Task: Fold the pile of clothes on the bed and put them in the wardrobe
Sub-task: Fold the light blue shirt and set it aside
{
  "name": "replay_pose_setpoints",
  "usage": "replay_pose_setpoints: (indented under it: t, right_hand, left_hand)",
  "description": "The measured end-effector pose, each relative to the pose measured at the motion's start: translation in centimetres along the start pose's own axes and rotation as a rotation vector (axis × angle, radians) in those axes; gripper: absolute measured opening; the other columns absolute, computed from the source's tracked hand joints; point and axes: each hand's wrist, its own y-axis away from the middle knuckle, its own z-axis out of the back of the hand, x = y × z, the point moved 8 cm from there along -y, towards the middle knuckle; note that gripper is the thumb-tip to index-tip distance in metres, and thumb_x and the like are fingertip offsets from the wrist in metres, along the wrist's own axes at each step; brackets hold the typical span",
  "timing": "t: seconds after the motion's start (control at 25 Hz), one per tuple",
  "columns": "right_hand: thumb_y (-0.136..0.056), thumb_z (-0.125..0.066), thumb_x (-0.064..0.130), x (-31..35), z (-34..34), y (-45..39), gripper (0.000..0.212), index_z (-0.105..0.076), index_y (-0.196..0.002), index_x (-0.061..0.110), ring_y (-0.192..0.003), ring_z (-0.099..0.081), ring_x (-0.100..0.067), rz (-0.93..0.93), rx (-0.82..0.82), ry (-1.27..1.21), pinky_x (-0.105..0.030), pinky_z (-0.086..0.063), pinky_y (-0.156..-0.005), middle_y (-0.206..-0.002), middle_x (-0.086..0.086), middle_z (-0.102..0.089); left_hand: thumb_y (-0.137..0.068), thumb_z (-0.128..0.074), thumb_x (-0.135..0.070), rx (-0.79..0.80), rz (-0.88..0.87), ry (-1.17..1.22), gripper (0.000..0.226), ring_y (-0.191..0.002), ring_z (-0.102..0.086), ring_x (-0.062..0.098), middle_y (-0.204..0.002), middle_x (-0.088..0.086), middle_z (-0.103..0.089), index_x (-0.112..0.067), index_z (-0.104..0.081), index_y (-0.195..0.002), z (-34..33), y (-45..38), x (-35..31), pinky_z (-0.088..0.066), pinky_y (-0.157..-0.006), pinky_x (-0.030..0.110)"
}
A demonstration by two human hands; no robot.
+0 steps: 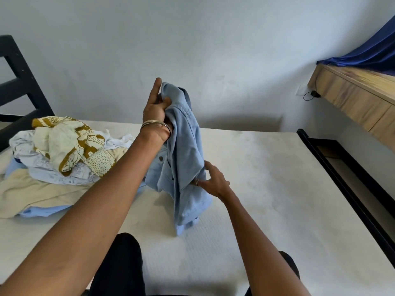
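A light blue shirt hangs upright over the middle of the white mattress, its lower end resting on the sheet. My left hand, with bangles at the wrist, grips the shirt's top, one finger stretched upward. My right hand pinches the shirt's right edge lower down. A pile of clothes lies at the left of the bed, with a cream and mustard patterned piece on top of pale blue and beige ones. The wardrobe is not in view.
A black bed frame runs along the mattress's right side, and a black headboard stands at the far left. A wooden shelf with dark blue cloth juts from the wall at upper right. My dark-trousered knees rest on the near mattress.
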Motion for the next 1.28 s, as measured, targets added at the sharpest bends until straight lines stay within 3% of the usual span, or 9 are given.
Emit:
replay_pose_setpoints:
  t: [0.16, 0.36, 0.44, 0.52, 0.68, 0.76, 0.96, 1.16, 1.28]
  right_hand:
    - [-0.076, -0.059, 0.037, 4.4, 0.4, 0.7, 0.078, -0.026, -0.146, 0.028, -0.126, -0.042, -0.021, 0.104, -0.275, -0.226, -0.051, -0.030, -0.097, -0.144, -0.002, -0.039]
    - [-0.075, -0.050, -0.007, 5.1, 6.6, 2.0, 0.048, -0.067, -0.115, 0.011, -0.102, -0.061, -0.033, 0.068, -0.687, -0.324, -0.035, -0.044, -0.084, -0.113, -0.012, -0.067]
    - [-0.075, -0.048, -0.006, 3.6, 10.5, 1.8, 0.041, -0.072, -0.103, 0.009, -0.091, -0.064, -0.036, 0.012, -0.748, -0.269, -0.028, -0.038, -0.068, -0.097, -0.016, -0.072]
    - [-0.078, -0.053, 0.000, 4.6, 13.1, 1.2, 0.028, -0.074, -0.094, 0.008, -0.086, -0.064, -0.037, 0.038, -0.726, -0.165, -0.026, -0.032, -0.063, -0.089, -0.016, -0.073]
    - [-0.076, -0.063, 0.010, 11.1, 13.3, -0.2, 0.016, -0.074, -0.087, 0.012, -0.075, -0.060, -0.034, 0.139, -0.562, 0.115, -0.029, -0.038, -0.060, -0.081, -0.013, -0.069]
    - [-0.072, -0.064, 0.009, 13.4, 12.9, -0.4, 0.017, -0.074, -0.085, 0.013, -0.074, -0.060, -0.030, 0.220, -0.457, 0.198, -0.031, -0.045, -0.061, -0.082, -0.010, -0.068]
    - [-0.070, -0.081, 0.019, 15.8, 15.5, 1.3, 0.019, -0.076, -0.088, 0.020, -0.078, -0.055, -0.018, 0.413, -0.338, 0.321, -0.028, -0.045, -0.070, -0.074, 0.004, -0.057]
    - [-0.075, -0.079, 0.044, 12.3, 17.8, 0.4, 0.045, -0.064, -0.111, 0.021, -0.102, -0.061, -0.032, 0.212, -0.272, 0.857, -0.037, -0.046, -0.080, -0.109, -0.010, -0.064]
    - [-0.094, -0.057, 0.025, 9.4, 19.8, -0.1, 0.028, -0.058, -0.119, 0.012, -0.110, -0.059, -0.040, 0.083, -0.349, 0.927, -0.042, -0.047, -0.086, -0.120, -0.018, -0.059]
  left_hand:
    - [-0.080, -0.073, -0.010, 0.052, 0.058, -0.034, 0.070, -0.122, -0.053, 0.031, -0.148, 0.011, -0.042, -0.020, -0.045, -0.143, -0.4, 0.0, 0.2, -0.036, -0.110, 0.051]
    - [-0.087, -0.050, 0.015, -0.155, -0.152, -0.101, 0.046, -0.099, -0.056, 0.027, -0.131, 0.020, -0.057, -0.013, -0.060, -0.122, 1.3, -0.1, -3.3, -0.044, -0.104, 0.043]
    - [-0.088, -0.050, 0.013, -0.258, -0.211, -0.473, 0.043, -0.084, -0.056, 0.017, -0.108, 0.013, -0.065, -0.004, -0.060, -0.127, 3.3, -0.3, -5.9, -0.050, -0.084, 0.022]
    - [-0.091, -0.061, -0.011, -0.206, -0.090, -1.060, 0.040, -0.091, -0.060, 0.014, -0.114, 0.010, -0.065, -0.007, -0.058, -0.130, 3.1, 0.6, -5.2, -0.049, -0.082, 0.015]
    - [-0.045, -0.069, -0.077, 0.188, 0.119, -1.637, 0.094, -0.118, -0.053, 0.031, -0.130, 0.013, -0.052, -0.029, -0.058, -0.125, -0.1, 5.6, 2.6, -0.043, -0.104, 0.041]
    - [-0.053, -0.082, -0.061, 0.290, 0.112, -1.602, 0.089, -0.111, -0.055, 0.029, -0.123, 0.011, -0.057, -0.020, -0.054, -0.126, -1.2, 7.4, 5.5, -0.048, -0.094, 0.040]
    - [-0.080, -0.068, -0.014, 0.056, -0.164, -1.492, 0.011, -0.090, -0.063, 0.033, -0.092, 0.015, -0.071, -0.009, -0.071, -0.089, -1.1, 6.6, 4.0, -0.038, -0.067, 0.027]
    - [-0.081, -0.048, 0.002, -0.233, -0.328, -1.667, 0.032, -0.105, -0.058, 0.039, -0.107, 0.018, -0.066, -0.009, -0.066, -0.104, -1.3, 4.5, -0.7, -0.045, -0.083, 0.038]
    - [-0.072, -0.046, -0.003, 0.011, -0.515, -1.585, 0.034, -0.089, -0.062, 0.040, -0.093, 0.020, -0.067, -0.009, -0.065, -0.099, -4.3, 3.3, -3.5, -0.046, -0.075, 0.037]
